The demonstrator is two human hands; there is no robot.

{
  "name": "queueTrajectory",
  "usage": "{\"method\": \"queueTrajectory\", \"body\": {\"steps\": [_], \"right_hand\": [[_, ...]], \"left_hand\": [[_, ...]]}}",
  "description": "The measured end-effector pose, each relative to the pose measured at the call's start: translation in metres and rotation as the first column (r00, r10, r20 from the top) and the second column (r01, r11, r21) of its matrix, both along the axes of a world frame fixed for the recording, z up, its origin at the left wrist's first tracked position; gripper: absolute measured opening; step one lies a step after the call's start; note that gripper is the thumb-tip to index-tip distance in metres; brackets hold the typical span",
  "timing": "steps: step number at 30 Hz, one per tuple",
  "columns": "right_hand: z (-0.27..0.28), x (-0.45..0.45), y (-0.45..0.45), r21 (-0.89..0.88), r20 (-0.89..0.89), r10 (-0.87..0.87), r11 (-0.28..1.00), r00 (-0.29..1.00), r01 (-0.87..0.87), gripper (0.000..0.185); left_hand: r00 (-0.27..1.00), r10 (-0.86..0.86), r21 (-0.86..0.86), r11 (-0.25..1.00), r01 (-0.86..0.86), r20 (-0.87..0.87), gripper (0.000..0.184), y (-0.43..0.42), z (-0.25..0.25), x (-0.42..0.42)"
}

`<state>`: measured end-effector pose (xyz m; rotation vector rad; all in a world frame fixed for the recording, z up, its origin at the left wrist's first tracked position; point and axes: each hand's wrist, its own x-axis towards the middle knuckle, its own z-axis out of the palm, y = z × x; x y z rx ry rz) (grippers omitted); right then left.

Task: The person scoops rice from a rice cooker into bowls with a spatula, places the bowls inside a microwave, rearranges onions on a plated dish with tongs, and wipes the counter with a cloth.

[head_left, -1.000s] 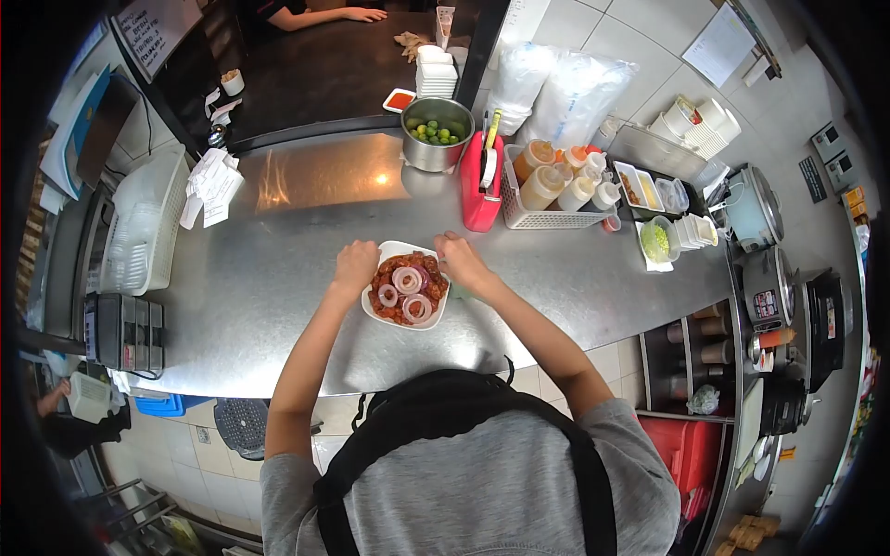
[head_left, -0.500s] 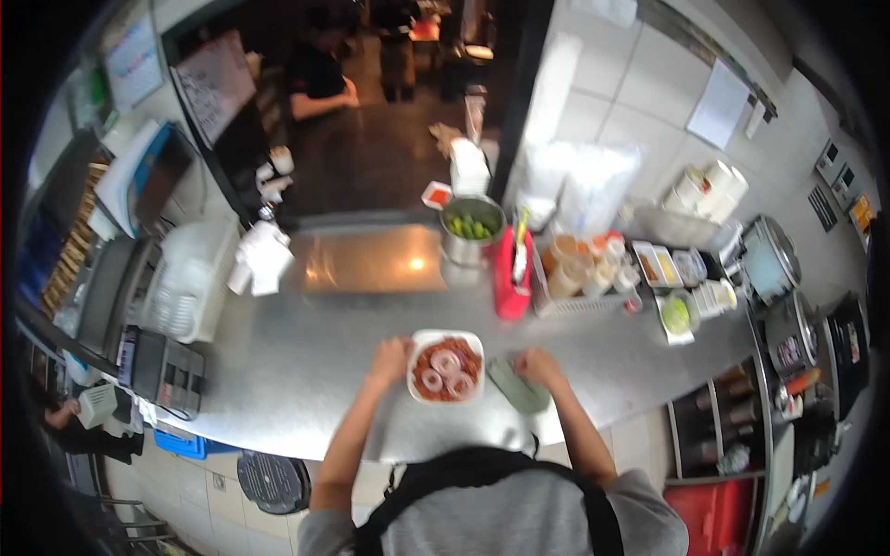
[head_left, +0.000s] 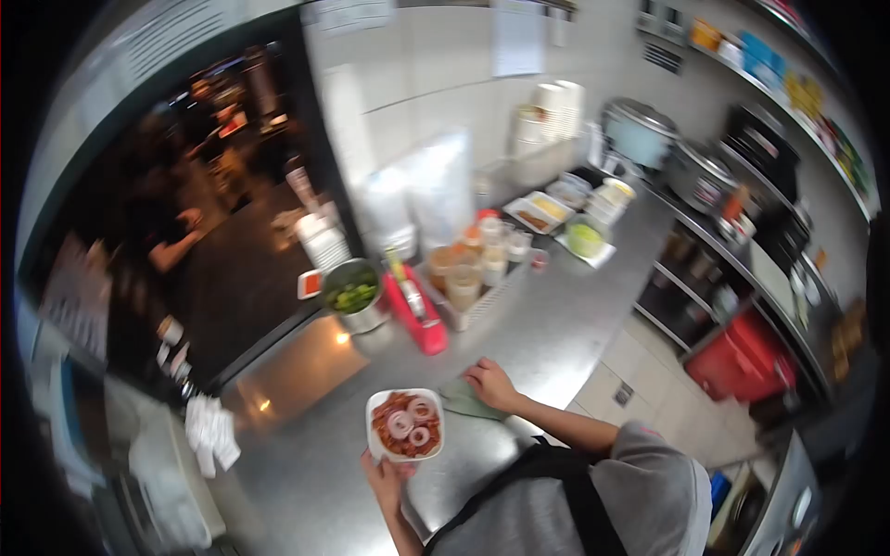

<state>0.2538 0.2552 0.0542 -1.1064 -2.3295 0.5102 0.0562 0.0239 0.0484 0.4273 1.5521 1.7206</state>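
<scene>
A white square bowl (head_left: 405,454) holds reddish-brown food topped with several pale onion rings. My left hand (head_left: 387,479) grips its near edge, the fingertips partly hidden by the rim. To the right of the bowl, on the steel counter, lies a grey-green cloth (head_left: 470,402). My right hand (head_left: 491,385) is at the cloth's far edge with its fingers curled onto it.
Beyond the bowl stand a metal pot of green pieces (head_left: 355,301), a red utensil holder (head_left: 414,310) and a basket of sauce bottles (head_left: 475,292). White crumpled paper (head_left: 211,434) lies to the left. A rice cooker (head_left: 640,132) stands at the back right.
The view has swung to the right. My left hand has shifted from the bowl's left side to its near edge. My right hand stays at the cloth, which looks more bunched.
</scene>
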Motion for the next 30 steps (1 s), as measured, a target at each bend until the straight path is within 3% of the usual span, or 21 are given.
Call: {"method": "queueTrajectory", "body": {"steps": [3, 5, 8, 11, 12, 14, 15, 17, 19, 21, 23, 24, 25, 26, 27, 28, 29, 30], "right_hand": [[0.04, 0.013, -0.001, 0.046, 0.214, 0.084, 0.994, 0.973, -0.096, 0.015], [0.011, 0.014, 0.004, -0.059, 0.208, 0.214, 0.977, 0.954, -0.206, 0.016], [-0.005, 0.015, 0.016, -0.15, 0.171, 0.346, 0.935, 0.923, -0.322, 0.017], [-0.002, 0.033, 0.041, -0.212, 0.104, 0.397, 0.905, 0.912, -0.369, 0.012], [-0.006, 0.043, 0.055, -0.235, 0.056, 0.444, 0.876, 0.894, -0.42, 0.013], [0.002, 0.07, 0.097, -0.262, -0.083, 0.547, 0.795, 0.833, -0.548, 0.02], [0.025, 0.089, 0.12, -0.276, -0.086, 0.511, 0.813, 0.855, -0.514, 0.021], [0.088, 0.136, 0.18, -0.309, -0.079, 0.444, 0.841, 0.893, -0.445, 0.023], [0.124, 0.184, 0.251, -0.138, -0.182, 0.353, 0.915, 0.918, -0.38, 0.022], [0.145, 0.225, 0.323, -0.197, -0.334, 0.125, 0.96, 0.934, -0.199, 0.021], [0.143, 0.266, 0.41, -0.207, -0.466, 0.054, 0.964, 0.883, -0.168, 0.025], [0.141, 0.285, 0.454, -0.231, -0.452, 0.002, 0.966, 0.892, -0.12, 0.024], [0.135, 0.302, 0.496, -0.175, -0.544, -0.023, 0.981, 0.839, -0.087, 0.025], [0.112, 0.323, 0.558, -0.057, -0.432, -0.097, 0.995, 0.897, 0.08, 0.025], [0.109, 0.341, 0.605, -0.048, -0.404, -0.059, 0.998, 0.913, 0.043, 0.026], [0.088, 0.356, 0.659, -0.079, -0.552, -0.005, 0.996, 0.834, -0.047, 0.025], [0.101, 0.37, 0.685, 0.035, -0.249, -0.184, 0.979, 0.951, 0.199, 0.024], [0.1, 0.382, 0.716, 0.19, -0.073, -0.309, 0.929, 0.948, 0.317, 0.023]], "left_hand": [[0.971, -0.059, -0.187, 0.982, 0.015, -0.232, 0.025, -0.017, -0.011, -0.015], [0.91, -0.035, -0.245, 0.967, -0.074, -0.413, 0.018, -0.017, -0.003, -0.011], [0.744, -0.021, -0.241, 0.952, -0.189, -0.667, 0.013, -0.005, 0.048, 0.011], [0.677, -0.118, -0.192, 0.981, -0.035, -0.726, 0.012, 0.042, 0.064, 0.053], [0.678, -0.267, -0.355, 0.935, 0.01, -0.685, 0.02, 0.064, 0.082, 0.076], [0.4, -0.468, -0.506, 0.862, 0.012, -0.788, 0.03, 0.11, 0.072, 0.11], [0.252, -0.56, -0.581, 0.814, -0.011, -0.789, 0.035, 0.131, 0.065, 0.127], [0.271, -0.641, -0.688, 0.714, -0.131, -0.718, 0.039, 0.169, 0.05, 0.153], [0.307, -0.712, -0.775, 0.587, -0.234, -0.631, 0.044, 0.204, 0.033, 0.175], [0.293, -0.676, -0.736, 0.636, -0.233, -0.676, 0.037, 0.235, 0.025, 0.186], [0.227, -0.663, -0.701, 0.674, -0.232, -0.713, 0.034, 0.246, -0.002, 0.204], [0.195, -0.675, -0.701, 0.669, -0.247, -0.712, 0.016, 0.26, 0.008, 0.22], [0.191, -0.681, -0.706, 0.663, -0.248, -0.707, 0.012, 0.272, 0.01, 0.233], [0.2, -0.676, -0.704, 0.66, -0.261, -0.709, 0.009, 0.285, 0.008, 0.242], [0.218, -0.669, -0.702, 0.654, -0.281, -0.71, 0.007, 0.296, 0.007, 0.251], [0.26, -0.683, -0.728, 0.609, -0.313, -0.683, 0.007, 0.306, 0.008, 0.259], [0.304, -0.692, -0.753, 0.564, -0.339, -0.655, 0.008, 0.316, 0.009, 0.263], [0.344, -0.7, -0.777, 0.52, -0.355, -0.626, 0.01, 0.325, 0.012, 0.264]]}}
